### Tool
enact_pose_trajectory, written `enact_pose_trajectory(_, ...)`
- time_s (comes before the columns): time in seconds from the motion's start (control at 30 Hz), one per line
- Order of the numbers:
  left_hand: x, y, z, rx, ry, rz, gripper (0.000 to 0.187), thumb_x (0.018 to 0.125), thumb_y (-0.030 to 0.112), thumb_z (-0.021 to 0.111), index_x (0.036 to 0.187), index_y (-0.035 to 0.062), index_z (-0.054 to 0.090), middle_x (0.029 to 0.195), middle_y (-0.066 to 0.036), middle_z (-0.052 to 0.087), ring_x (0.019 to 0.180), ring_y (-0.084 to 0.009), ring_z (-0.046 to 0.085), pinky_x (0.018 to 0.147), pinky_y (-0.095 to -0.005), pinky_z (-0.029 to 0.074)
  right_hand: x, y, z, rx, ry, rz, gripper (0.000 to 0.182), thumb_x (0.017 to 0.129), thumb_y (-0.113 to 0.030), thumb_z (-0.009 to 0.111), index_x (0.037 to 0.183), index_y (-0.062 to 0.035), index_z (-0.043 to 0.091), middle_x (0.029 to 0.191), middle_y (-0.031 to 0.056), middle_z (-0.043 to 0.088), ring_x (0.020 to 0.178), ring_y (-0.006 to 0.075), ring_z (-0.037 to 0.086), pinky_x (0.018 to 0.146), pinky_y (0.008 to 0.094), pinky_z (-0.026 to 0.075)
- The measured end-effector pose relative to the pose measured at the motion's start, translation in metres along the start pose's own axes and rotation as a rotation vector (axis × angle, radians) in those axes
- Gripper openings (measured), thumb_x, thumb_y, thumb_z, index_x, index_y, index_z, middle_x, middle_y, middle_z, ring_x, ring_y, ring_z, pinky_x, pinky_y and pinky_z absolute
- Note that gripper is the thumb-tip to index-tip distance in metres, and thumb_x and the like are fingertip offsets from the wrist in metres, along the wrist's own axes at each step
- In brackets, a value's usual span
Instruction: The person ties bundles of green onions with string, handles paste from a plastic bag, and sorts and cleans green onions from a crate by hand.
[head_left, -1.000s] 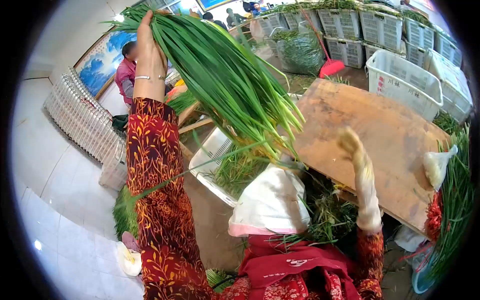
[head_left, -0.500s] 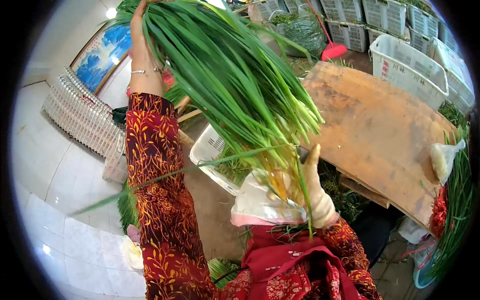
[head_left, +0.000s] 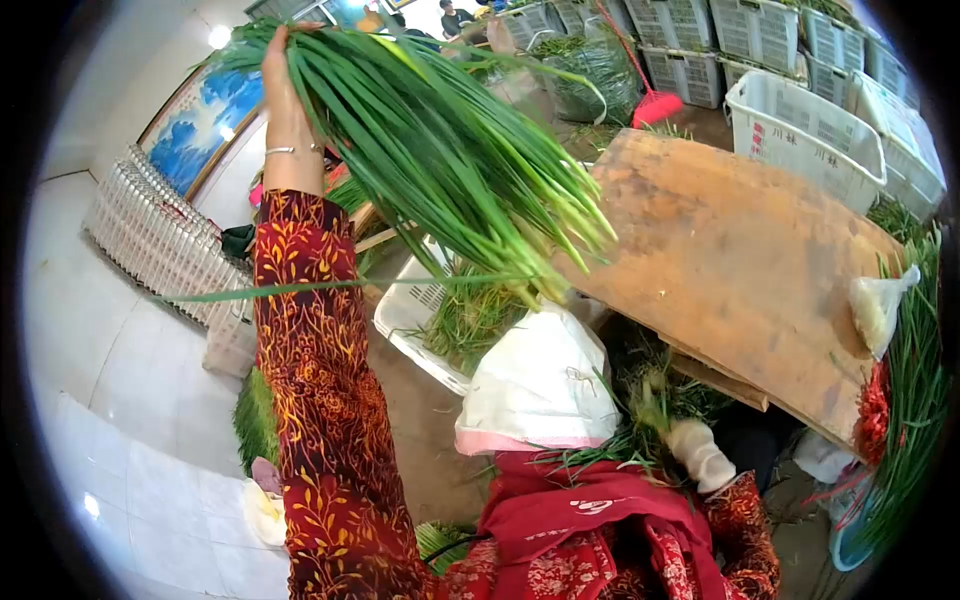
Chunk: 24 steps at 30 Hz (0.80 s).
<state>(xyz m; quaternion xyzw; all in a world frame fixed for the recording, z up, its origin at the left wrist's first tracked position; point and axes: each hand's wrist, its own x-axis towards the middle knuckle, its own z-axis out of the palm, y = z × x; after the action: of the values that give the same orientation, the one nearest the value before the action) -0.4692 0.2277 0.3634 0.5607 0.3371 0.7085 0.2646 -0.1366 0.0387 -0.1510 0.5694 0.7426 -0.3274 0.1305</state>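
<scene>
My left hand (head_left: pixel 282 85), with a bracelet at the wrist, grips a large bunch of garlic chives (head_left: pixel 430 140) by its leafy end, raised at the upper left. The pale stem ends hang toward the middle of the view, and one long leaf trails across my sleeve. Lower right, my right hand (head_left: pixel 697 455) in a whitish glove is down beside my lap, next to a blurred clump of loose trimmings (head_left: pixel 650 400). Its fingers are smeared by motion, so I cannot make out whether they hold anything. A white cloth (head_left: pixel 540 385) covers my lap above the red apron (head_left: pixel 590 505).
A worn wooden board (head_left: pixel 745 270) slopes on the right, with a small plastic bag (head_left: pixel 882 312) and red ties (head_left: pixel 873 410) at its edge. Left of my lap sits a white crate (head_left: pixel 400 312) containing greens. More crates (head_left: pixel 800 135) and a red dustpan (head_left: pixel 656 107) stand behind.
My right hand has moved from the chives' stem ends down and right to beside my lap. Yellowed leaves at the stems are gone from there. My left hand still holds the bunch.
</scene>
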Motion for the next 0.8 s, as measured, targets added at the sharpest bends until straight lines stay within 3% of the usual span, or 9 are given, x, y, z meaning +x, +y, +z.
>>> enact_pose_trajectory(0.03, -0.008, 0.005, 0.011, 0.107, 0.099, 0.013, 0.035, 0.088, 0.033, 0.041, 0.080, 0.0040, 0.060, 0.077, -0.011, 0.063, 0.070, -0.0229, 0.059, 0.069, -0.0345, 0.049, -0.017, -0.009, -0.012, -0.135, -0.142, -0.002, 0.046, 0.084, -0.044, 0.052, 0.108, -0.0053, 0.056, 0.102, 0.0129, 0.060, 0.097, 0.0313, 0.056, 0.084, 0.0408, 0.043)
enact_pose_trajectory(0.13, 0.003, -0.006, 0.018, -0.064, -0.033, -0.016, 0.025, 0.089, 0.029, 0.045, 0.082, 0.0074, 0.057, 0.074, -0.008, 0.062, 0.066, -0.0203, 0.060, 0.062, -0.0320, 0.050, -0.047, -0.061, -0.113, 0.093, 0.613, -0.336, 0.050, 0.078, -0.036, 0.059, 0.118, -0.0067, 0.047, 0.123, 0.0108, 0.048, 0.101, 0.0252, 0.054, 0.086, 0.0394, 0.042)
enact_pose_trajectory(0.23, 0.006, -0.014, 0.029, -0.078, -0.063, 0.012, 0.023, 0.089, 0.024, 0.047, 0.078, 0.0058, 0.056, 0.071, -0.008, 0.060, 0.064, -0.0183, 0.057, 0.062, -0.0304, 0.049, -0.105, -0.135, -0.220, 0.720, 0.797, -0.789, 0.051, 0.074, -0.015, 0.064, 0.122, -0.0127, 0.046, 0.123, 0.0086, 0.049, 0.093, 0.0267, 0.057, 0.076, 0.0339, 0.048)
enact_pose_trajectory(0.4, 0.007, -0.011, 0.029, -0.236, -0.075, -0.004, 0.022, 0.087, 0.022, 0.047, 0.077, 0.0033, 0.053, 0.070, -0.010, 0.059, 0.062, -0.0216, 0.058, 0.060, -0.0342, 0.049, -0.071, -0.189, -0.251, 0.175, 0.998, -1.112, 0.033, 0.080, -0.026, 0.058, 0.109, -0.0120, 0.053, 0.094, 0.0098, 0.061, 0.077, 0.0283, 0.060, 0.065, 0.0377, 0.049)
enact_pose_trajectory(0.5, 0.007, -0.003, 0.015, -0.187, -0.065, 0.006, 0.024, 0.089, 0.024, 0.046, 0.078, 0.0045, 0.054, 0.071, -0.010, 0.060, 0.066, -0.0220, 0.059, 0.062, -0.0343, 0.050, -0.033, -0.165, -0.200, 0.134, 0.954, -0.856, 0.024, 0.087, -0.030, 0.048, 0.079, -0.0088, 0.057, 0.066, 0.0134, 0.058, 0.063, 0.0313, 0.058, 0.056, 0.0405, 0.048)
enact_pose_trajectory(0.57, 0.009, 0.006, 0.006, -0.139, -0.066, 0.020, 0.026, 0.090, 0.026, 0.044, 0.078, 0.0056, 0.055, 0.073, -0.010, 0.060, 0.070, -0.0225, 0.060, 0.065, -0.0345, 0.050, 0.005, -0.115, -0.125, 0.236, 0.580, -0.606, 0.022, 0.086, -0.027, 0.047, 0.084, -0.0088, 0.059, 0.068, 0.0136, 0.059, 0.067, 0.0298, 0.060, 0.056, 0.0392, 0.048)
enact_pose_trajectory(0.63, 0.011, 0.011, 0.007, -0.104, -0.073, 0.034, 0.028, 0.091, 0.029, 0.043, 0.078, 0.0068, 0.056, 0.075, -0.009, 0.060, 0.073, -0.0230, 0.061, 0.067, -0.0346, 0.051, 0.048, -0.016, 0.000, -0.507, 0.165, -0.462, 0.031, 0.087, -0.033, 0.046, 0.105, -0.0114, 0.059, 0.092, 0.0105, 0.064, 0.085, 0.0301, 0.061, 0.075, 0.0378, 0.048)
enact_pose_trajectory(0.7, 0.015, 0.007, 0.004, -0.104, -0.122, 0.047, 0.028, 0.090, 0.030, 0.045, 0.079, 0.0063, 0.056, 0.076, -0.009, 0.059, 0.078, -0.0239, 0.061, 0.069, -0.0367, 0.051, 0.008, -0.007, -0.030, -0.104, -0.195, -0.242, 0.047, 0.084, -0.042, 0.051, 0.121, -0.0126, 0.050, 0.124, 0.0122, 0.050, 0.109, 0.0286, 0.051, 0.089, 0.0367, 0.043)
enact_pose_trajectory(0.8, -0.004, 0.000, 0.026, -0.094, -0.142, -0.017, 0.027, 0.088, 0.030, 0.048, 0.079, 0.0054, 0.056, 0.075, -0.008, 0.059, 0.074, -0.0248, 0.061, 0.068, -0.0381, 0.051, -0.064, -0.052, -0.145, 0.578, 0.348, -0.383, 0.065, 0.076, -0.049, 0.062, 0.125, -0.0094, 0.045, 0.124, 0.0153, 0.049, 0.116, 0.0287, 0.045, 0.094, 0.0358, 0.039)
